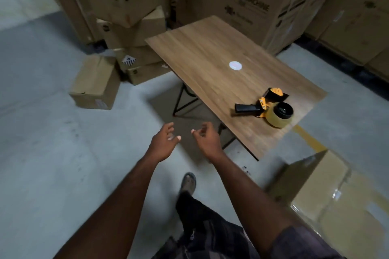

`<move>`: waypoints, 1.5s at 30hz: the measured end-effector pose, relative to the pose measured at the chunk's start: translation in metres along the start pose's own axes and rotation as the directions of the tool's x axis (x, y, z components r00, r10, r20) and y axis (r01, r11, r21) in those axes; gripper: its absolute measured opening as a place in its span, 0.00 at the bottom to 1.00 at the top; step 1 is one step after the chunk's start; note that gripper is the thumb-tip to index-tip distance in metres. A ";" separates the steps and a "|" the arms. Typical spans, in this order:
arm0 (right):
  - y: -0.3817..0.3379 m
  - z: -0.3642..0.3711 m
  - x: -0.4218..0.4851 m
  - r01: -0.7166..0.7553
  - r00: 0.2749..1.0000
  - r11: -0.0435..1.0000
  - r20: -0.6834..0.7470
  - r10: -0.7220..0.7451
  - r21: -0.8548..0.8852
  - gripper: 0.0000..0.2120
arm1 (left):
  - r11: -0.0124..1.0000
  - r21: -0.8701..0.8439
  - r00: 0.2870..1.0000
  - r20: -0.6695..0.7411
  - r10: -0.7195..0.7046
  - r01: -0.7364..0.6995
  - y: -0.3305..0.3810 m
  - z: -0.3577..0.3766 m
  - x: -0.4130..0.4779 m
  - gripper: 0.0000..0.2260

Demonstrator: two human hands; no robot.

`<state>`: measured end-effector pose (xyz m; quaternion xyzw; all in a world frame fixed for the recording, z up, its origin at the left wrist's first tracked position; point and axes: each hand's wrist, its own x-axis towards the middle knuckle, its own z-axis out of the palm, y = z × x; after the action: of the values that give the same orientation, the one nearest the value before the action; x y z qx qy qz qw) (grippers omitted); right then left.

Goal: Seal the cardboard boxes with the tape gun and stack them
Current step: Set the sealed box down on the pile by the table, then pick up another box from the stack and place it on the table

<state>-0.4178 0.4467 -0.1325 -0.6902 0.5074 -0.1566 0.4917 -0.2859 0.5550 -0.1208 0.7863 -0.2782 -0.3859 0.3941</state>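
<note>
- A person's left hand [164, 143] and right hand [207, 141] reach out side by side above the concrete floor, off the near corner of the wooden table [210, 48], fingers loosely spread and gripping nothing.
- The yellow tape gun [267, 107] lies on its side near the tabletop's right corner, handle pointing left, untouched.
- A leaning stack of cardboard boxes [130, 33] stands off the tabletop's left corner, with a single box [94, 84] just beside it.
- A taped box [328, 191] sits at the person's right.
</note>
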 end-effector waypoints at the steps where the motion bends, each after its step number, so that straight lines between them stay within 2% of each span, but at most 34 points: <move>1: -0.008 0.014 0.012 0.009 1.000 1.000 0.009 -0.009 -0.005 0.22 | 1.000 0.002 1.000 0.001 -0.011 0.011 -0.004 -0.013 0.010 0.27; 4: -0.038 0.057 0.051 0.034 0.998 0.999 0.050 -0.034 -0.018 0.22 | 0.999 0.019 0.999 0.010 -0.036 0.036 -0.014 -0.055 0.048 0.29; 11: -0.117 0.154 0.159 0.032 0.987 0.997 0.160 -0.020 -0.073 0.26 | 0.993 0.054 0.992 -0.064 -0.104 0.108 -0.018 -0.164 0.157 0.28; 14: -0.158 0.188 0.200 0.078 0.977 0.990 0.209 -0.052 -0.117 0.26 | 0.991 0.069 0.989 -0.104 -0.110 0.117 -0.015 -0.215 0.194 0.28; 18: -0.213 0.232 0.243 0.113 0.966 0.985 0.248 -0.078 -0.129 0.24 | 0.990 0.016 0.970 -0.202 -0.136 0.142 -0.017 -0.281 0.233 0.26; 25: -0.274 0.324 0.312 0.096 0.954 0.988 0.295 -0.058 -0.118 0.24 | 0.983 -0.046 0.954 -0.238 -0.181 0.175 -0.047 -0.382 0.312 0.26; 35: -0.397 0.455 0.410 0.063 0.969 0.988 0.245 -0.027 -0.140 0.25 | 0.992 -0.064 0.965 -0.235 -0.119 0.107 -0.057 -0.559 0.449 0.25; 37: -0.421 0.465 0.428 0.051 0.977 0.990 0.210 -0.022 -0.133 0.23 | 0.997 -0.040 0.968 -0.237 -0.076 0.069 -0.049 -0.588 0.475 0.24; 41: -0.451 0.467 0.468 0.014 0.992 0.993 0.123 0.000 -0.118 0.22 | 0.992 -0.101 0.953 -0.301 0.043 -0.077 -0.023 -0.623 0.520 0.18; 45: -0.475 0.455 0.525 -0.009 0.999 0.996 0.030 0.012 -0.094 0.24 | 0.982 -0.107 0.954 -0.274 0.122 -0.157 0.008 -0.639 0.577 0.18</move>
<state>0.3963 0.2351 -0.0957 -0.7121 0.5103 -0.1194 0.4672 0.5563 0.3816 -0.0872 0.7826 -0.2524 -0.2647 0.5037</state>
